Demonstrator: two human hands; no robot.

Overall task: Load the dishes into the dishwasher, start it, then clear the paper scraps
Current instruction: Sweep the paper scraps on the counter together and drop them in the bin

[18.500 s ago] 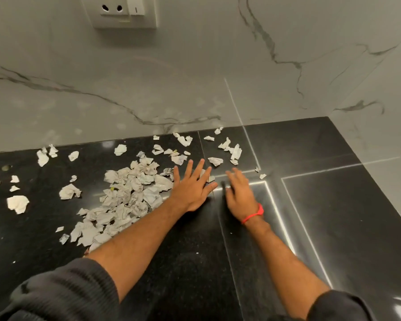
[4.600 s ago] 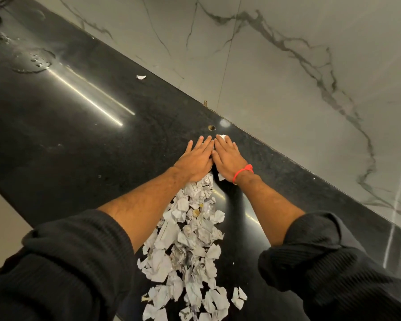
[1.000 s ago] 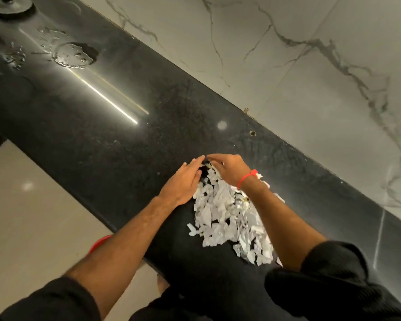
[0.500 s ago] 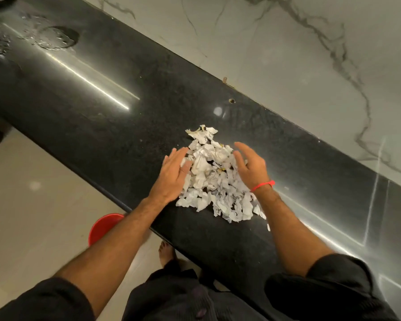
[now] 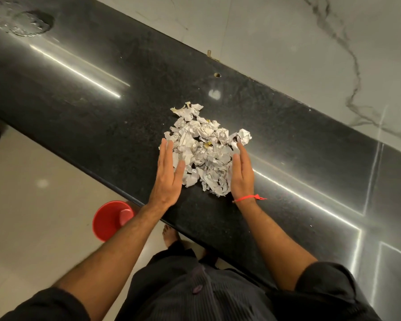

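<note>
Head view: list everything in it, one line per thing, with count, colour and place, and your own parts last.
Heap of torn paper scraps: one, white-grey, on the counter between the hands.
Polished stone counter: one, black, running diagonally across the picture.
Marble wall: one, white with grey veins, behind the counter.
Round plastic bucket: one, red, on the floor under the counter edge.
Tiled floor: beige, lower left.
Thread wristband: one, red, right wrist.
Bare foot: one, by the counter.
Left hand: flat, left of the heap.
Right hand: flat, right of the heap.

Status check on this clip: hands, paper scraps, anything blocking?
Left hand and right hand open, flanking the pile. Paper scraps heaped on black countertop, near front edge. Red bucket on floor below. Nothing blocking.
</note>
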